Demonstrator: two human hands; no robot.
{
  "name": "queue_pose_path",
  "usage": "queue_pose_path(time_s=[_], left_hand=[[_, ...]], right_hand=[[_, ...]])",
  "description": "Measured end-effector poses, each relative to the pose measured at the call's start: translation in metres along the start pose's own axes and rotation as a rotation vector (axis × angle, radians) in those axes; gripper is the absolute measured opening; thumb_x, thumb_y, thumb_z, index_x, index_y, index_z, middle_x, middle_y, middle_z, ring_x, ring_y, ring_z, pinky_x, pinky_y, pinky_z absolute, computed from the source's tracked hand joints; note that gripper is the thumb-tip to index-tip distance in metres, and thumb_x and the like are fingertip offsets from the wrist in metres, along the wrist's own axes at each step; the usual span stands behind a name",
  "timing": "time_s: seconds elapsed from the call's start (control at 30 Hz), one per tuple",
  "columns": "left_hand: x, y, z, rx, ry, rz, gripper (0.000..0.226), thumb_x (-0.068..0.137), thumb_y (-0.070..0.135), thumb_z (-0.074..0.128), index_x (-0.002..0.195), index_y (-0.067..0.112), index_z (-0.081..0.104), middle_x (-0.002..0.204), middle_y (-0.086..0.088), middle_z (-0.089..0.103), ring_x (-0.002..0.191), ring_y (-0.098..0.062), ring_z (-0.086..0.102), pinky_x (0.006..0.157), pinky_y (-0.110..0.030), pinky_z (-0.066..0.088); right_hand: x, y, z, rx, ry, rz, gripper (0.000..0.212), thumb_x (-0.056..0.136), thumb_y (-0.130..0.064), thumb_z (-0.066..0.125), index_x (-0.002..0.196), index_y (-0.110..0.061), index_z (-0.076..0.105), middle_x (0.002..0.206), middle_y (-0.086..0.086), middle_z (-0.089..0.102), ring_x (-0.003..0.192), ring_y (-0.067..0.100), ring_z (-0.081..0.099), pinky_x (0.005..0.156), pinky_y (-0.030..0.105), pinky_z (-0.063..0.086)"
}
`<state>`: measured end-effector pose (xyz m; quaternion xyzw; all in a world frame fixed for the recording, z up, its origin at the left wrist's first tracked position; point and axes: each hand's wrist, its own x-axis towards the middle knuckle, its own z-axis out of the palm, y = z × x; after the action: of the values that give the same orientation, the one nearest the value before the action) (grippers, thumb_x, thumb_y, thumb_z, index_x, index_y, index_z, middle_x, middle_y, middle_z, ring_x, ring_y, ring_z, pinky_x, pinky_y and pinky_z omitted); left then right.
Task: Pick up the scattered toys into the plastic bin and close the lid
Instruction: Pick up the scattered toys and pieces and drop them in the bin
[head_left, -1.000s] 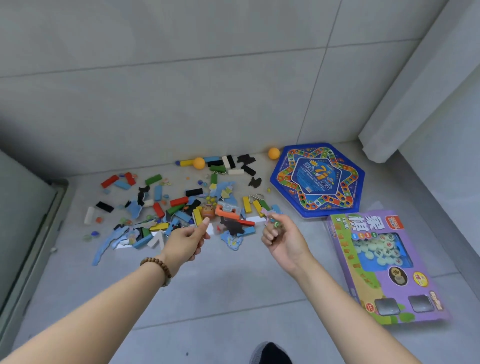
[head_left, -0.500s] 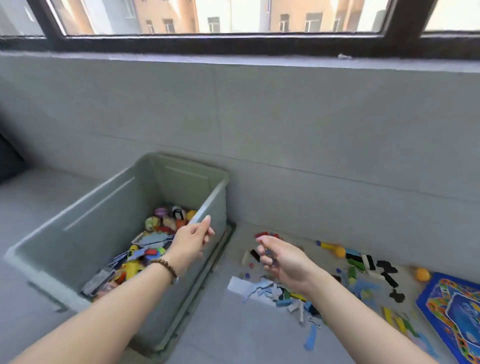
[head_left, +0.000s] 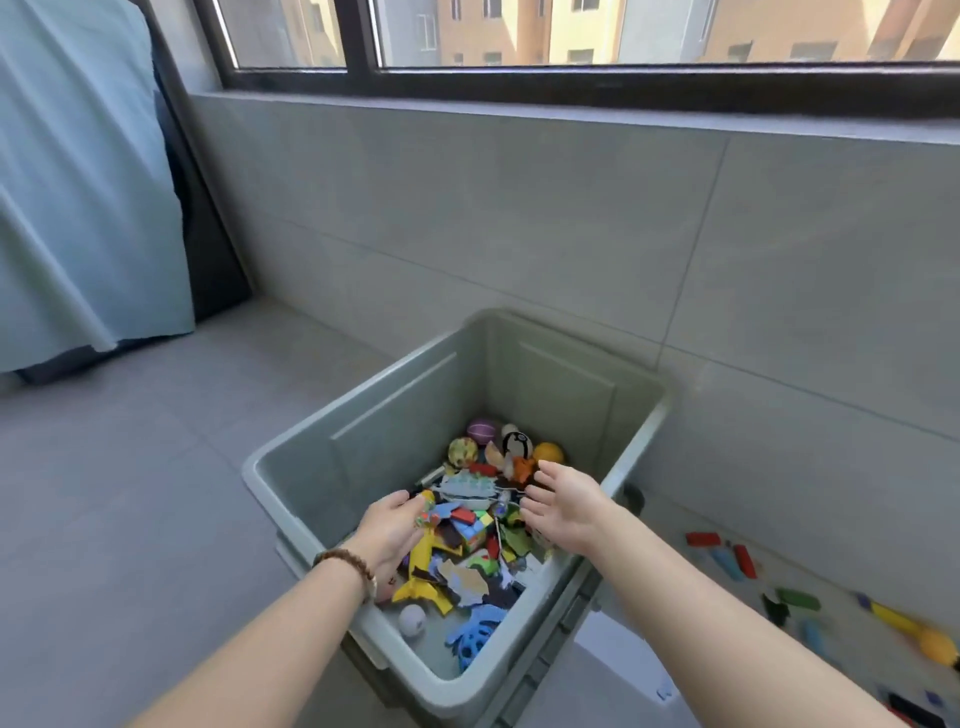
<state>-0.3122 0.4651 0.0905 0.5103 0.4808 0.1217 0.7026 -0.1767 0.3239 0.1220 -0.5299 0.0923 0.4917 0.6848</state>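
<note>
The grey-green plastic bin (head_left: 363, 396) stands open against the tiled wall, with many coloured toys (head_left: 467, 540) piled inside: balls, foam shapes and a yellow plane. My left hand (head_left: 387, 535) hovers over the bin's near left part, its fingers curled round small coloured toy pieces (head_left: 427, 512) at the fingertips. My right hand (head_left: 566, 506) is over the bin's right side with its fingers spread and nothing in it. Scattered blocks (head_left: 743, 561) lie on the floor to the right of the bin. What looks like the grey lid (head_left: 569, 618) sits low against the bin's right side.
A blue cloth (head_left: 78, 182) drapes over dark furniture at the left. The tiled wall and window sill run behind the bin. On the floor at the right lie a yellow stick toy with an orange ball (head_left: 930, 644) and a white sheet (head_left: 623, 670).
The view swung left from the scattered toys to the bin. Both hands moved from the floor pile to over the bin, and my right hand has spread open.
</note>
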Motion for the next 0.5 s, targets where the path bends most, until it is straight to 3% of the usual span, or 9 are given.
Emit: queue_pose_path(time_s=[0.07, 0.1, 0.23, 0.37, 0.5], left_hand=[[0.004, 0.0, -0.003, 0.15, 0.012, 0.054, 0.047, 0.097, 0.016, 0.048, 0.141, 0.006, 0.036, 0.129, -0.01, 0.05, 0.098, -0.018, 0.057, 0.095, -0.032, 0.044], [0.004, 0.0, -0.003, 0.226, 0.027, 0.08, 0.044, 0.097, 0.018, 0.048, 0.139, 0.008, 0.04, 0.127, -0.007, 0.052, 0.093, -0.017, 0.056, 0.093, -0.033, 0.045], [-0.011, 0.008, 0.01, 0.43, 0.034, 0.201, 0.04, 0.097, 0.021, 0.047, 0.136, 0.01, 0.044, 0.139, -0.008, 0.048, 0.125, -0.022, 0.048, 0.106, -0.034, 0.038], [-0.038, 0.021, 0.051, 0.549, -0.041, 0.389, 0.038, 0.097, 0.022, 0.047, 0.133, 0.01, 0.046, 0.136, -0.004, 0.05, 0.118, -0.016, 0.05, 0.095, -0.025, 0.041], [-0.065, 0.021, 0.113, 0.643, -0.149, 0.544, 0.034, 0.095, 0.021, 0.051, 0.128, 0.012, 0.051, 0.129, -0.004, 0.055, 0.12, -0.017, 0.051, 0.096, -0.022, 0.038]], right_hand=[[0.002, 0.0, -0.001, -0.052, -0.006, -0.014, 0.051, 0.101, -0.018, 0.038, 0.148, -0.009, 0.021, 0.156, 0.012, 0.018, 0.144, 0.03, 0.019, 0.117, 0.043, 0.023], [0.002, -0.002, -0.002, -0.077, -0.009, -0.029, 0.051, 0.1, -0.018, 0.041, 0.147, -0.009, 0.024, 0.156, 0.011, 0.02, 0.143, 0.03, 0.021, 0.116, 0.043, 0.025], [-0.01, -0.02, -0.018, -0.188, 0.004, -0.132, 0.048, 0.097, -0.017, 0.048, 0.143, -0.009, 0.033, 0.153, 0.01, 0.027, 0.139, 0.028, 0.03, 0.109, 0.04, 0.035], [-0.041, -0.053, -0.073, -0.323, 0.065, -0.238, 0.041, 0.097, -0.018, 0.049, 0.137, -0.014, 0.043, 0.147, 0.008, 0.036, 0.132, 0.027, 0.041, 0.103, 0.037, 0.041], [-0.077, -0.069, -0.154, -0.432, 0.204, -0.303, 0.035, 0.097, -0.019, 0.047, 0.132, -0.016, 0.049, 0.141, 0.004, 0.045, 0.129, 0.023, 0.044, 0.104, 0.036, 0.041]])
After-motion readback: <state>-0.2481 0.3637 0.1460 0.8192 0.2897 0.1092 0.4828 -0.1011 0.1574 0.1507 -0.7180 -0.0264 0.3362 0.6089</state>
